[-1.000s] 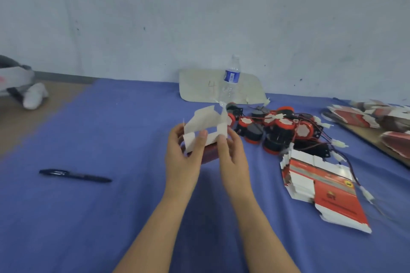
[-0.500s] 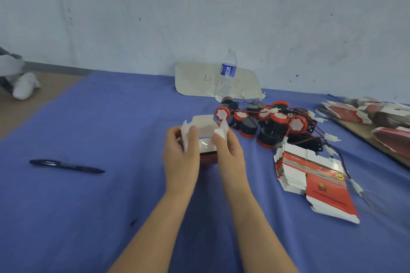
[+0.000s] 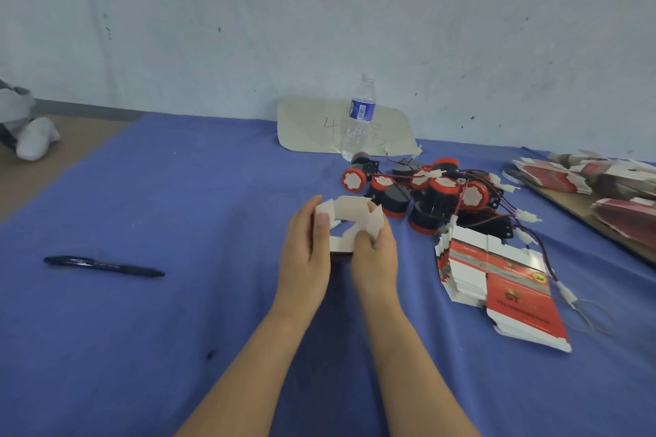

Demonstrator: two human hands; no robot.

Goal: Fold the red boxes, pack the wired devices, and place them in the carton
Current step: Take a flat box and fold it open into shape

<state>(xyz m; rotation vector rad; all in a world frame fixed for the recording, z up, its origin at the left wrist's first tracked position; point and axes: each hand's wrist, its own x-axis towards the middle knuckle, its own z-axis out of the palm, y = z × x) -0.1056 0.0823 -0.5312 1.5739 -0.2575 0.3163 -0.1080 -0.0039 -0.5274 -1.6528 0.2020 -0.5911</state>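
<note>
Red-and-white card, half formed into a small box (image 3: 349, 215), sits between both hands just above the blue-covered counter (image 3: 177, 188), at its middle. Its white inner faces are turned up, the top flaps stand open, and a strip of red shows at the bottom edge. The left hand (image 3: 305, 252) has a narrow grip on the box's left wall, with the thumb laid flat along the card and the fingers behind it, out of sight. The right hand (image 3: 376, 259) has a tight grip with curled fingers, pinching the right flap and the near wall.

Just beyond the box and to its right lies a heap of wired devices (image 3: 429, 195), black bodies with red caps, their red and black leads trailing across the cloth. Near the right hand lies a fanned stack of flat red boxes (image 3: 497, 280); further flat boxes (image 3: 585, 177) lie on a board at the right edge. A clear water bottle (image 3: 358, 117) stands upright at the far edge, in front of a pale sheet (image 3: 312, 124) marked with a 4. A dark pen (image 3: 103, 265) lies well apart on the left.
</note>
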